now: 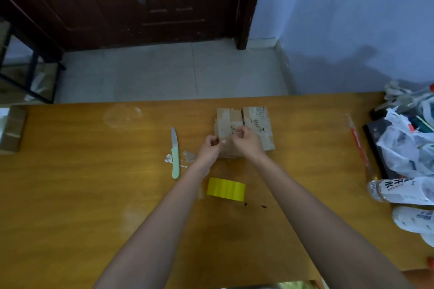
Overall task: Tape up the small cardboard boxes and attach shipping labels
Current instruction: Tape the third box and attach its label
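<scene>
Two small cardboard boxes (244, 129) sit side by side on the wooden table (94, 195), at about one o'clock from its middle, patched with old tape and torn labels. Both hands meet over the left box: the left hand (209, 146) and right hand (245, 139) have curled fingers, apparently pinching something small, likely tape. A yellow tape roll (226, 189) lies at six o'clock, a green-handled knife (175, 153) at nine, both within reach.
</scene>
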Motion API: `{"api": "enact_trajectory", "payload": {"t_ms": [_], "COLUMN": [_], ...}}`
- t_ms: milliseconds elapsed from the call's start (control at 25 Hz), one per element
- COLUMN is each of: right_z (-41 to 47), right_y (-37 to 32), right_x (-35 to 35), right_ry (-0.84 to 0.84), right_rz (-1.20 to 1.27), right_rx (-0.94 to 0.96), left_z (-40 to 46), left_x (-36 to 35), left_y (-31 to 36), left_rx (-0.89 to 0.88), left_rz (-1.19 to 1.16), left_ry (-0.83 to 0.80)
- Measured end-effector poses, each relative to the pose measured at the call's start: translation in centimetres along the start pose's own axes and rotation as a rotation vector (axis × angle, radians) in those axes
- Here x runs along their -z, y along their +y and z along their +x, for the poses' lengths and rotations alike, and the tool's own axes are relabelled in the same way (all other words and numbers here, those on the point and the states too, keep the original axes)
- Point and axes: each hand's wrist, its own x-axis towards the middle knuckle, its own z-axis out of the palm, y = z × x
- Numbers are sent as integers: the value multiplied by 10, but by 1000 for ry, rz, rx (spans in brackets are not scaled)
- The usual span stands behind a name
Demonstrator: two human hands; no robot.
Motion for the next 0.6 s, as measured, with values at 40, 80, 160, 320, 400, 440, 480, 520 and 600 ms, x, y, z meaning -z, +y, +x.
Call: {"api": "enact_trajectory", "payload": {"t_ms": [40, 80, 160, 320, 400, 440, 480, 520, 600], "right_z": [-1, -1, -1, -2, -7, -12, -17, -25, -42], "right_y": [-1, -3, -4, 0, -1, -4, -9, -14, -27], "right_x": [-3, -5, -10, -9, -10, -11, -12, -15, -24], "right_ry": [-16, -18, -8, 17, 41, 66, 101, 146, 249], "right_rz": [-37, -76, -120, -68, 8, 59, 110, 149, 216], "right_rx": [-3, -1, -3, -9, 16, 38, 63, 89, 121], "left_z": [-2, -3, -4, 5, 5, 4, 3, -1, -11], "left_x": [-1, -3, -7, -8, 0, 9, 21, 37, 77], "left_y": [-1, -2, -1, -3, -5, -5, -6, -9, -16], "left_rx": [14, 36, 63, 55, 37, 33, 26, 11, -17], "left_rz": [-38, -84, -164, -187, -195, -200, -211, -234, -304], "left_ry": [5, 15, 46, 75, 81, 87, 85, 68, 7]}}
